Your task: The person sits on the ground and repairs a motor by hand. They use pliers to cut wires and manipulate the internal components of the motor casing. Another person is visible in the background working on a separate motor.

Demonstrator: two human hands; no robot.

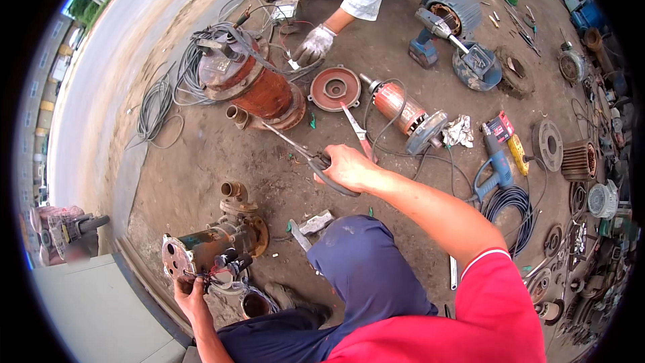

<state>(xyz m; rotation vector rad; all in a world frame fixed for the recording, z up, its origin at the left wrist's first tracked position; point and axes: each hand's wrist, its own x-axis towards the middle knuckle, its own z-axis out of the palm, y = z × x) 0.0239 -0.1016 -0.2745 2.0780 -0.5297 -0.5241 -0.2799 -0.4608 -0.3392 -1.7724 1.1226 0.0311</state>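
Note:
My right hand (341,167) grips a long dark pliers-like tool (302,151), raised over the middle ground with its tip near the flanged foot of an upright rusty pump (259,94). My left hand (190,292) pinches thin wires (211,274) at the end plate of a corroded pump body (201,249) lying by my leg. A knife-like tool with a red handle (356,128) lies beside a red round flanged cover (334,87). Right of these lies a red-and-steel rotor (403,111).
A co-worker's gloved hands (314,45) are among cables at the top. A drill (423,47), a blue power tool (497,171), coiled cable (510,215) and several motor parts (578,161) lie rightward. A scooter (64,232) and grey panel (101,302) are leftward.

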